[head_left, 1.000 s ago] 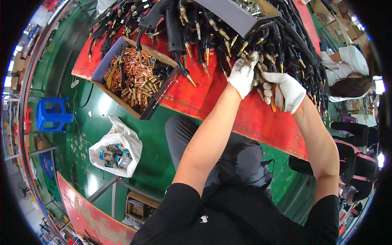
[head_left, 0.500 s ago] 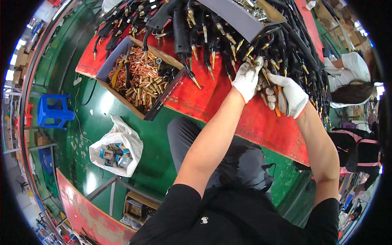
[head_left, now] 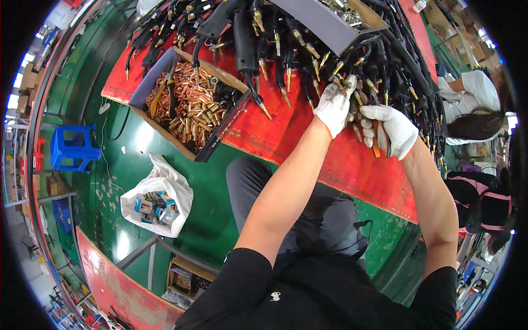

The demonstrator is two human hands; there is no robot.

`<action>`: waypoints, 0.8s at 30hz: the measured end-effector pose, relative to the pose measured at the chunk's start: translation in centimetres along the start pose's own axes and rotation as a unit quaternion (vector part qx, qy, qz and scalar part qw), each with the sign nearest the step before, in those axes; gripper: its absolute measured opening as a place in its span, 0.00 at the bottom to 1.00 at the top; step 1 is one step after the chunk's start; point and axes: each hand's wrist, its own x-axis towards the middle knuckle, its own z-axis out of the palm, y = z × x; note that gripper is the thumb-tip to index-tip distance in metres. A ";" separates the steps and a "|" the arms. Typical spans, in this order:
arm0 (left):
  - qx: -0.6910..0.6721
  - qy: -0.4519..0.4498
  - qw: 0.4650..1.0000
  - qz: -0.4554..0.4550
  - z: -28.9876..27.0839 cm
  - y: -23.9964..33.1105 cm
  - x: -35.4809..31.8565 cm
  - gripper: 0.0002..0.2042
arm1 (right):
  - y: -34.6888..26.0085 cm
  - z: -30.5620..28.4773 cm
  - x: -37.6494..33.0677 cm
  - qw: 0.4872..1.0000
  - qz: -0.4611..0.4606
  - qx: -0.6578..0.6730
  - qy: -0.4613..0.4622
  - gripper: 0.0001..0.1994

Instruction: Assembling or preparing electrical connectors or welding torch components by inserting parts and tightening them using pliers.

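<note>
My left hand [head_left: 333, 109], in a white glove with a dirty palm, is closed around the brass end of a black welding torch. The brass end [head_left: 358, 99] sticks out between the two hands. Just to the right, my right hand [head_left: 395, 129], also gloved, is wrapped round pliers with orange handles [head_left: 376, 148]. The jaws of the pliers sit close to the torch end, but the fingers partly hide the contact. Many more black welding torches [head_left: 243, 44] with brass ends lie heaped along the far side of the red table [head_left: 264, 137].
An open cardboard box [head_left: 144, 114] of copper and brass tips stands left, with yellow-handled pliers [head_left: 158, 100] inside. A grey box [head_left: 324, 27] of metal parts rests on the torches. On the green floor are a white sack [head_left: 184, 190] and a blue stool [head_left: 75, 148]. Another person [head_left: 476, 104] is at right.
My right hand has shifted very slightly, and the pliers have turned a little. The left hand keeps almost the same place.
</note>
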 end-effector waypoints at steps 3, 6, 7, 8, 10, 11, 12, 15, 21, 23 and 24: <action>-0.078 -0.002 0.972 -0.220 -0.3 1.5 0.4 0.15 | 0.3 -0.6 -1.9 0.997 -0.032 -0.063 0.017 0.10; -0.131 0.020 0.964 -0.231 -0.7 1.3 0.5 0.17 | 0.5 0.7 -5.6 0.969 -0.061 -0.223 0.087 0.11; -0.140 0.013 0.963 -0.230 -0.1 1.1 0.5 0.16 | 1.6 0.1 -6.8 0.961 -0.066 -0.241 0.119 0.11; -0.145 0.012 0.963 -0.228 -0.1 1.0 0.5 0.16 | 3.0 -0.4 -7.4 0.953 -0.068 -0.259 0.142 0.11; -0.130 0.013 0.966 -0.224 -0.1 1.1 0.4 0.16 | 5.7 -0.9 -8.1 0.938 -0.046 -0.291 0.183 0.13; -0.125 0.016 0.966 -0.225 0.0 1.1 0.4 0.16 | 7.6 -1.7 -8.0 0.899 -0.079 -0.380 0.200 0.15; -0.121 0.018 0.967 -0.226 0.0 1.2 0.4 0.16 | 8.8 -2.2 -8.3 0.859 -0.090 -0.461 0.204 0.17; -0.120 0.015 0.967 -0.224 0.0 1.1 0.3 0.16 | 10.0 -1.2 -8.6 0.821 -0.059 -0.519 0.232 0.19; -0.075 0.008 0.975 -0.210 -0.2 2.0 -0.2 0.18 | 9.5 -1.5 -8.7 0.817 -0.039 -0.530 0.225 0.23; -0.104 0.006 0.969 -0.224 -0.7 2.0 0.1 0.18 | 9.5 -2.7 -8.6 0.863 -0.047 -0.467 0.189 0.22; -0.105 0.011 0.968 -0.227 -0.4 1.9 0.1 0.17 | 9.6 -3.7 -8.9 0.864 -0.039 -0.462 0.197 0.22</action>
